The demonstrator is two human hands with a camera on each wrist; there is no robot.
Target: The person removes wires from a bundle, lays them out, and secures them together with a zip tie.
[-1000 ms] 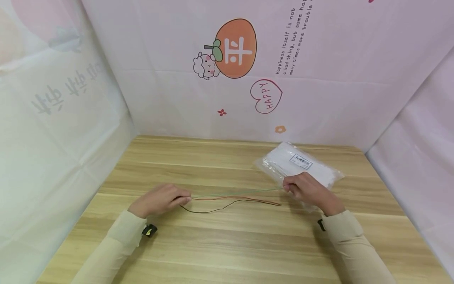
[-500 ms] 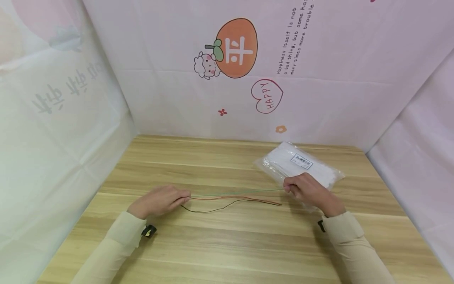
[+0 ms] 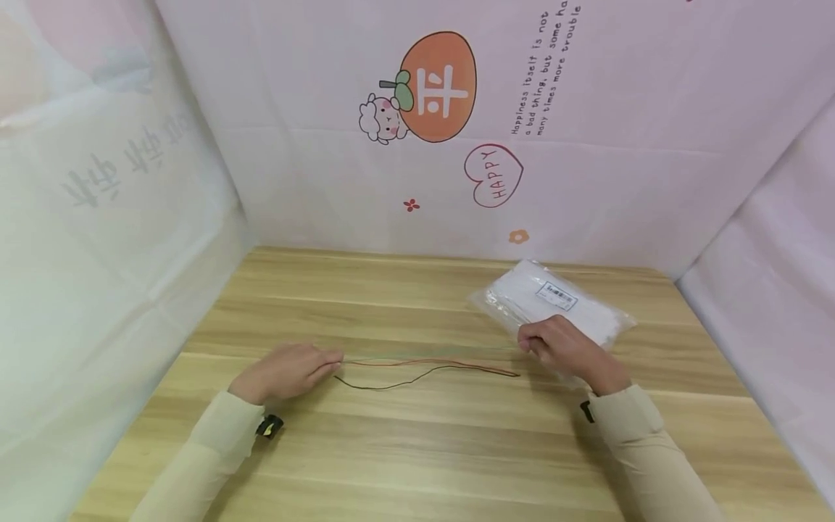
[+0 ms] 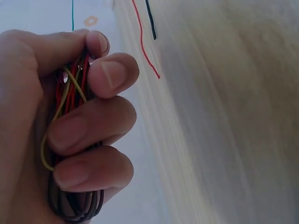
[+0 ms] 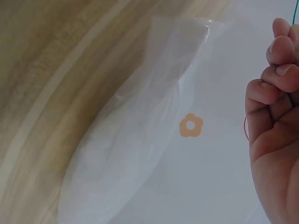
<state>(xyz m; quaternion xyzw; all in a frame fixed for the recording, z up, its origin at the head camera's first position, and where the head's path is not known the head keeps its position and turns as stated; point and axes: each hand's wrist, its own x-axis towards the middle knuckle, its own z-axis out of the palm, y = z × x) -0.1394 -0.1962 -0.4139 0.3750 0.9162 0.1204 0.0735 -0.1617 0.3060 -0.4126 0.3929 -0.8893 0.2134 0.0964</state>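
Observation:
My left hand [image 3: 287,372] curls its fingers round a coiled bundle of thin wires [image 4: 72,93], red, black and yellow strands, seen in the left wrist view. A thin green wire [image 4: 72,14] comes out at its thumb and forefinger. This wire stretches nearly straight across to my right hand [image 3: 564,351], which pinches it between fingertips; in the right wrist view a bit of the green wire [image 5: 295,15] shows above them. Below the line between the hands, a red wire [image 3: 417,361] and a black wire [image 3: 391,387] lie on the table, their left ends loose.
A clear plastic package [image 3: 522,290] with white contents and a barcode label lies at the back right, partly behind my right hand. The wooden table [image 3: 417,449] is enclosed by printed white cloth [image 3: 313,181] at the back and sides.
My left hand has shifted slightly left, away from the loose wire ends. My right hand keeps its pinch on the green wire and has barely moved. The red and black wires lie still.

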